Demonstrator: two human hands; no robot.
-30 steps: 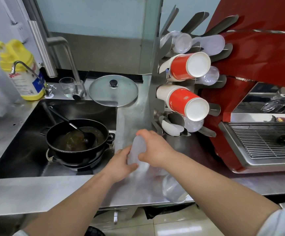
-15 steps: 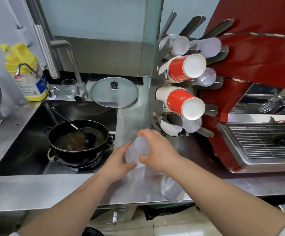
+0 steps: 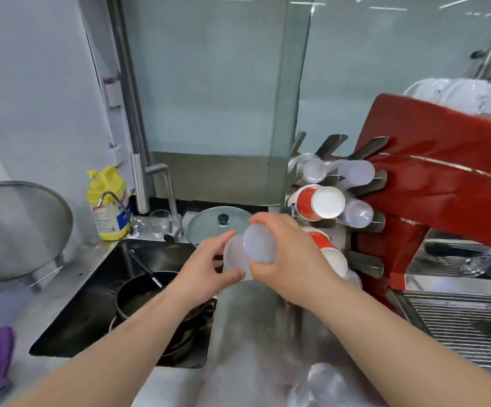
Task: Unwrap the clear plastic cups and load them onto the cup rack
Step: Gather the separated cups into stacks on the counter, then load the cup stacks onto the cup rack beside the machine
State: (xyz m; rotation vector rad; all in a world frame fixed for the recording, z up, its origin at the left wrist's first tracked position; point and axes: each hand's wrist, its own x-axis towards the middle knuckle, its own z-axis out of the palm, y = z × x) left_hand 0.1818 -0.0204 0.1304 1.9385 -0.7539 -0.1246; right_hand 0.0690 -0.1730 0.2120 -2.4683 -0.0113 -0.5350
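Observation:
A stack of frosted clear plastic cups (image 3: 250,251) is held in front of me above the steel counter, its closed end pointing toward the camera. My right hand (image 3: 288,259) grips the stack's upper part, and my left hand (image 3: 206,268) holds its lower left side. The metal cup rack (image 3: 367,177) stands to the right, against the red machine. It carries clear cups (image 3: 314,171) in its top row and red paper cups (image 3: 317,202) below. More clear cups (image 3: 320,386) lie blurred on the counter near the bottom edge.
A sink (image 3: 91,312) at the left holds a black pan (image 3: 141,292) with a ladle. Behind it are a glass lid (image 3: 212,227), a small glass (image 3: 160,223), a tap (image 3: 156,186) and a yellow bottle (image 3: 107,204). A red espresso machine (image 3: 444,207) fills the right.
Both hands have lifted the cup stack up from the counter toward the rack. The camera has tilted upward, showing more of the wall and glass.

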